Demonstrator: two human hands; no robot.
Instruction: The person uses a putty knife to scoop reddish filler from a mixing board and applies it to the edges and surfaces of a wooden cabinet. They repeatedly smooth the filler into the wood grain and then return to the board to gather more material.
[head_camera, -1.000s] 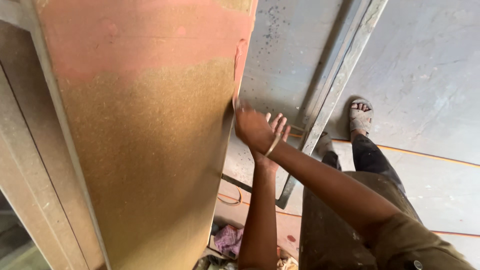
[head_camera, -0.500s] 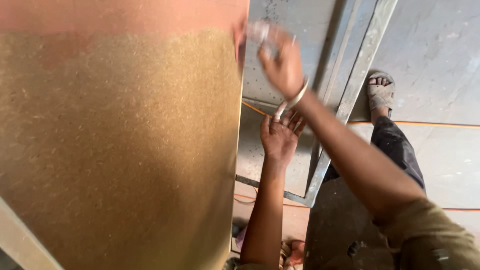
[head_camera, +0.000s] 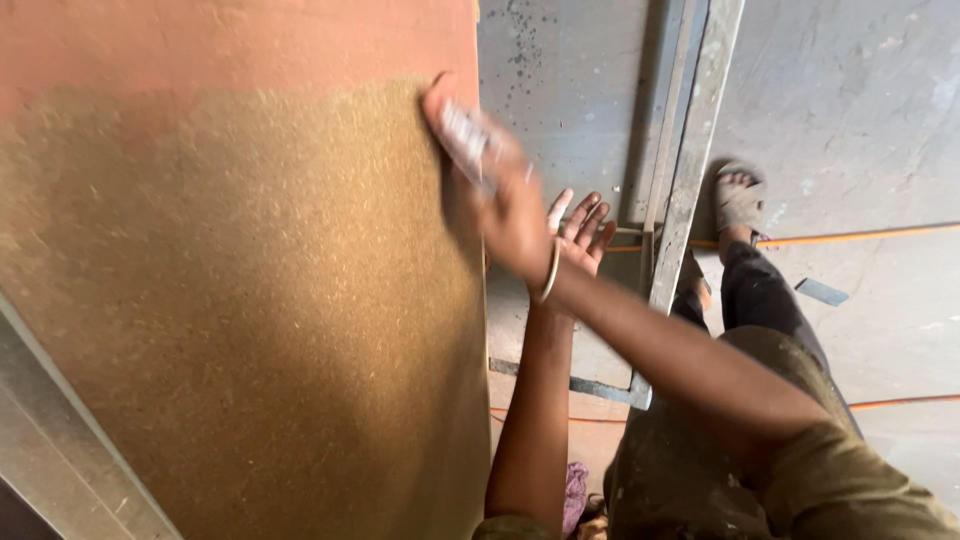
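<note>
A tall chipboard panel (head_camera: 250, 300) stands upright in front of me, brown with a reddish-orange band across its top. My right hand (head_camera: 505, 205), with a bangle at the wrist, presses a small whitish object (head_camera: 465, 140) against the panel's face near its right edge; the object is blurred. My left hand (head_camera: 585, 225) is just behind and to the right of it, palm showing and fingers spread beside the panel's edge, holding nothing that I can see.
A grey metal frame (head_camera: 690, 170) leans over the concrete floor to the right of the panel. My sandalled foot (head_camera: 740, 200) stands by it, near an orange cord (head_camera: 860, 237). A pink cloth (head_camera: 575, 490) lies below. A metal rail (head_camera: 60, 450) runs at lower left.
My right hand lifted off the panel's edge with the whitish object and moved left onto the panel's face. My left hand stayed by the edge. The view shifted closer to the panel.
</note>
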